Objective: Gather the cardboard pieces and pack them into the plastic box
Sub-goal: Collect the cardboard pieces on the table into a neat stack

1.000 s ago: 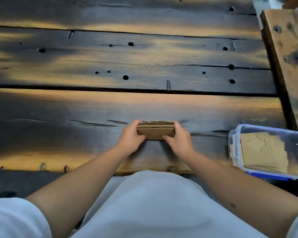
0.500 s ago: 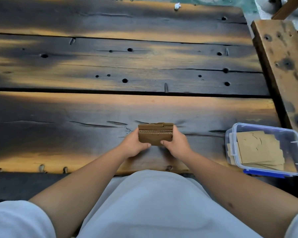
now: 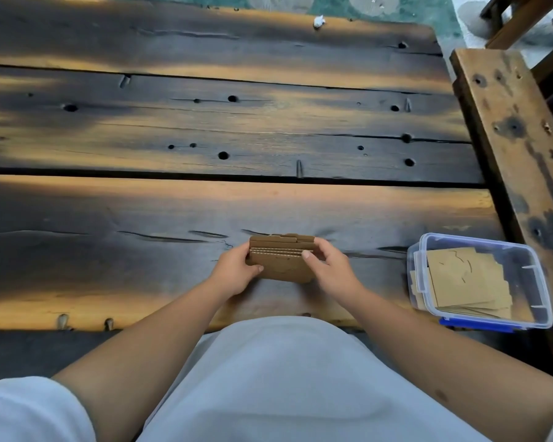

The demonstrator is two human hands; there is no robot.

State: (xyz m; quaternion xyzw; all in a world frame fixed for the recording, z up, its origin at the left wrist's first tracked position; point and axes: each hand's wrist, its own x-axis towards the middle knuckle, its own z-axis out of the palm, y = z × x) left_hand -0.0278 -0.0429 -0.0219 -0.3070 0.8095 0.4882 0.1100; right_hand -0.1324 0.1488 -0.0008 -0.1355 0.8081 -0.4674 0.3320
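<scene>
A small stack of brown cardboard pieces (image 3: 281, 261) is held between both hands just above the dark wooden table, near its front edge. My left hand (image 3: 235, 272) grips the stack's left end. My right hand (image 3: 331, 271) holds its right end, thumb on top. The stack is tilted so its corrugated edges face me. To the right stands an open clear plastic box (image 3: 537, 282) with a blue base. Several flat cardboard pieces (image 3: 466, 279) lie inside it.
The table (image 3: 205, 129) is made of dark, burnt-looking planks with holes and gaps. A rough wooden beam (image 3: 517, 138) runs along the right side, just behind the box. My white-clothed lap (image 3: 268, 378) fills the bottom.
The stack has tipped further toward me, and its pieces now sit slightly uneven. My right thumb has shifted onto its top. The camera has tilted up a little.
</scene>
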